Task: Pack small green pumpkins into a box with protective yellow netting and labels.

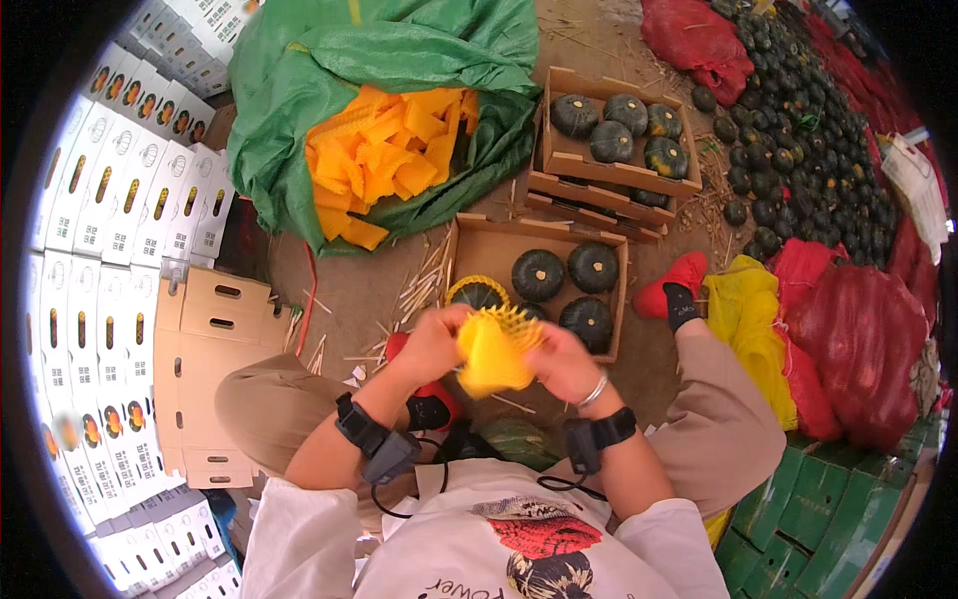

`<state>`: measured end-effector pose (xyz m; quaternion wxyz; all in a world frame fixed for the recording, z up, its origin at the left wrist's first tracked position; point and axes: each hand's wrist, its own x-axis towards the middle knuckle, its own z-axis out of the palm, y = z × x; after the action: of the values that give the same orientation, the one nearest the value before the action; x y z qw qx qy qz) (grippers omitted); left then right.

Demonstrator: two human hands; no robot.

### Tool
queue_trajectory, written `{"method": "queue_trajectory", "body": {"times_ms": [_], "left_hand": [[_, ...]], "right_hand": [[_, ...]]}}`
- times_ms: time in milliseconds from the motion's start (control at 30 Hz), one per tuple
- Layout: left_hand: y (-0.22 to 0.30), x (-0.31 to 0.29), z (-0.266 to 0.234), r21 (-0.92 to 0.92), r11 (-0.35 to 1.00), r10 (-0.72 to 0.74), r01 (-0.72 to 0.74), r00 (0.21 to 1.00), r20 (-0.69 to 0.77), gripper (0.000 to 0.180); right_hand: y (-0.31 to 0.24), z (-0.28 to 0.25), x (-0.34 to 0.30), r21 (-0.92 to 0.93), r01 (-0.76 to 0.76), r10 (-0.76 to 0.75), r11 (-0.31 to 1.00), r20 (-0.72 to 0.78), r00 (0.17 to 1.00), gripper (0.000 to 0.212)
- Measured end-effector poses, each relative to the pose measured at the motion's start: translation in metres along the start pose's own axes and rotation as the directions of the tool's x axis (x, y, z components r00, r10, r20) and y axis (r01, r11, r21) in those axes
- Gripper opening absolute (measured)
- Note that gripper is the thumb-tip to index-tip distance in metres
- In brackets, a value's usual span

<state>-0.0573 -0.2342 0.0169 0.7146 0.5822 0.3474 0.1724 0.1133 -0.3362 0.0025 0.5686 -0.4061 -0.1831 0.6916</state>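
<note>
Left hand: I see it curled, gripping the left edge of the yellow foam net; its fingertips blur into the mesh.
Right hand: closed on the net's right side; I cannot make out how far its fingers reach inside.
Yellow foam net: held between both hands, over the near edge of the open carton, toothed rim up, blurred.
Half-hidden pumpkin: only a dark green sliver shows to me behind the net.
Netted pumpkin: at the carton's left, a second net around it, lower part behind the left hand.
Lower cartons: contents mostly covered by the top carton.
White boxes: cut off by my round lens edge; printed with pumpkin pictures, outline drawings and small dark characters, one spot smudged.
Shirt: black lettering and a red-and-black picture, cropped below.
</note>
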Motion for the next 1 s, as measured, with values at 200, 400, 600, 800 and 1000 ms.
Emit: {"method": "queue_trajectory", "body": {"times_ms": [200, 400, 600, 800, 1000], "left_hand": [[-0.009, 0.015, -0.008, -0.049, 0.987, -0.141, 0.151, 0.976, 0.166, 0.029], [-0.025, 0.039, -0.031, 0.583, 0.783, 0.077, 0.218, 0.896, -0.437, 0.025], [-0.037, 0.047, -0.036, 0.162, 0.987, 0.048, -0.003, 0.96, -0.275, 0.045], [0.022, 0.003, -0.004, -0.534, 0.833, -0.082, 0.146, 0.987, 0.142, 0.074], [0.031, -0.018, 0.015, -0.711, 0.64, -0.108, 0.291, 0.95, 0.292, 0.067]], "right_hand": [[0.007, -0.006, 0.033, -0.98, 0.097, -0.454, 0.175, 0.007, 0.891, 0.033], [-0.014, -0.035, 0.098, -0.916, -0.215, -0.188, -0.338, -0.159, 0.969, 0.064], [-0.038, -0.005, 0.067, -0.994, -0.031, -0.369, -0.108, 0.011, 0.929, 0.068], [-0.018, 0.011, 0.033, 0.366, -0.067, 0.115, 0.928, -0.111, 0.987, 0.047], [0.029, 0.009, 0.028, 0.4, 0.085, -0.095, 0.913, 0.006, 0.995, 0.03]]}}
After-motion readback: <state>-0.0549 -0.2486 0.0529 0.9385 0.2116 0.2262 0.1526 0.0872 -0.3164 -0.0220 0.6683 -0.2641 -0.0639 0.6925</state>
